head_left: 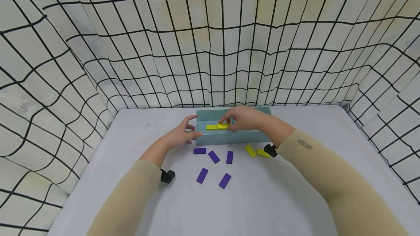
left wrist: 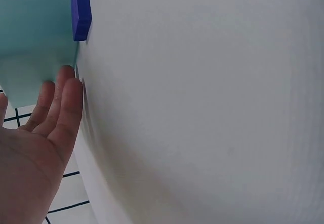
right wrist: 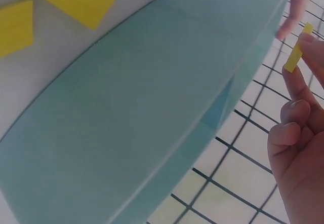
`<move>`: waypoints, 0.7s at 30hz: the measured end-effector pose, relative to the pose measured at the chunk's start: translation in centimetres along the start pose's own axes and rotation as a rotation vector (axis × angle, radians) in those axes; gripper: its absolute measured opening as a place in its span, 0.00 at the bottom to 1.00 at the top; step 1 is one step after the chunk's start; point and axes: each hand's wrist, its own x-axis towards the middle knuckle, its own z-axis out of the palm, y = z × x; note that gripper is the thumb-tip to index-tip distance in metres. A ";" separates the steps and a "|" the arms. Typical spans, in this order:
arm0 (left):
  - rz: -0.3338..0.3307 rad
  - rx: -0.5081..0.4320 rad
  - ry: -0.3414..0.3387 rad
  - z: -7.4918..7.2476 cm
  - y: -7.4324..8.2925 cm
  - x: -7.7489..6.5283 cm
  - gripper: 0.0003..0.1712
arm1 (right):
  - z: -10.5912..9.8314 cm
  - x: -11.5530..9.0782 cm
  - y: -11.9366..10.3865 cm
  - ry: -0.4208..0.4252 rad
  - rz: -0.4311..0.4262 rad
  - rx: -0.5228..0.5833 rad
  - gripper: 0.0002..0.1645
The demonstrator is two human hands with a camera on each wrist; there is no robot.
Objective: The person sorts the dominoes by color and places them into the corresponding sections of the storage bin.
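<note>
My right hand (head_left: 244,118) reaches over a pale teal box (head_left: 229,138). Between thumb and index finger it pinches a yellow block (right wrist: 297,51), seen edge-on in the right wrist view. In the head view, another yellow block (head_left: 211,127) lies inside the box, just left of the pinched one. My left hand (head_left: 182,133) is at the box's left end, thumb near the front corner and fingers spread toward the back. The left wrist view shows its fingers (left wrist: 70,105) fairly straight beside the end wall; whether they press on it I cannot tell.
Several purple blocks (head_left: 225,181) lie scattered on the white table (head_left: 262,199) in front of the box. Two yellow blocks (head_left: 251,150) lie by its front right, near my right wrist. Behind the table hangs a white sheet with black netting (head_left: 223,46).
</note>
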 end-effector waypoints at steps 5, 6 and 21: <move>-0.003 -0.038 -0.012 0.0 -0.3 0.2 0.50 | 0.8 1.5 -0.2 -0.039 0.025 -0.055 0.21; -0.002 -0.040 -0.015 0.0 -0.2 0.2 0.50 | 0.9 1.8 -0.3 -0.045 0.033 -0.063 0.21; -0.016 -0.043 -0.016 0.0 -0.4 0.3 0.49 | 2.3 5.0 -0.6 -0.108 0.095 -0.170 0.20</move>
